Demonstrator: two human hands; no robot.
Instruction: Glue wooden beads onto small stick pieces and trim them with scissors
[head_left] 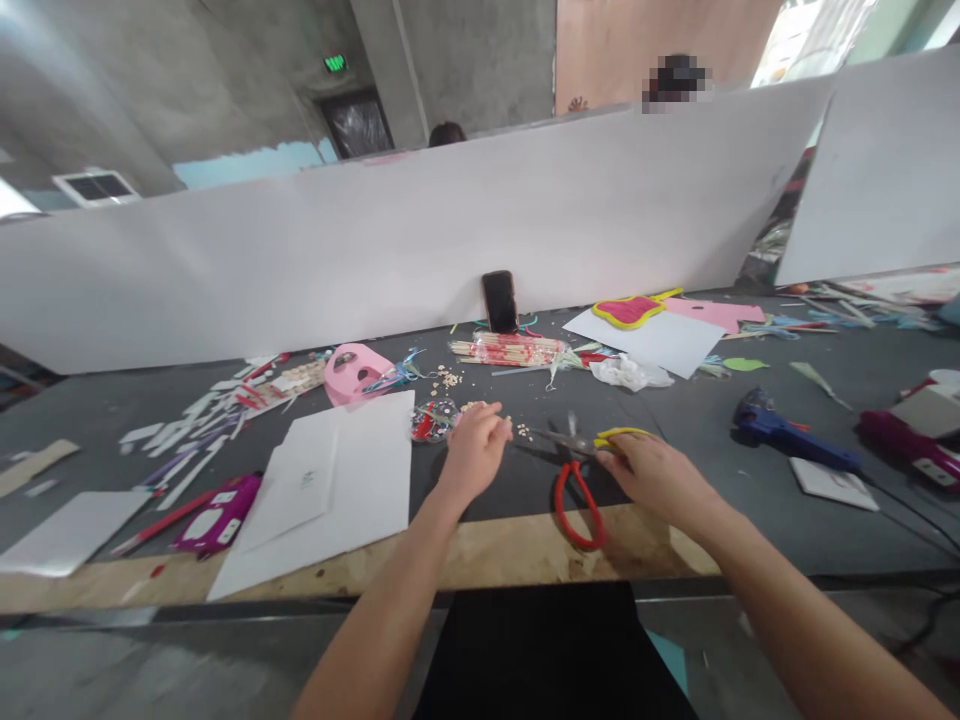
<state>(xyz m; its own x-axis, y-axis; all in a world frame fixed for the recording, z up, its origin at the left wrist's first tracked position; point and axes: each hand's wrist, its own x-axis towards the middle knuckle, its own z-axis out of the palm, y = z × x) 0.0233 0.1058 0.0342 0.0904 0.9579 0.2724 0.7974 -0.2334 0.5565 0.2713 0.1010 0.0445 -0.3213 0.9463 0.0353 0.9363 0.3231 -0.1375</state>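
My left hand (475,452) rests on the dark table top (675,420), fingers curled and pinched together near scattered small beads (474,406); what it pinches is too small to name. My right hand (654,472) lies over the scissors with red handles (577,500), fingers closed on a small yellow piece (619,436) next to the blades. The scissor blades (559,437) point left, between both hands.
White paper sheets (337,490) lie at left, a pink foam shape (357,372) and a packet of sticks (510,350) behind. A phone (500,300) leans on the white partition (375,250). A blue glue gun (787,432) lies at right. Scraps litter the left side.
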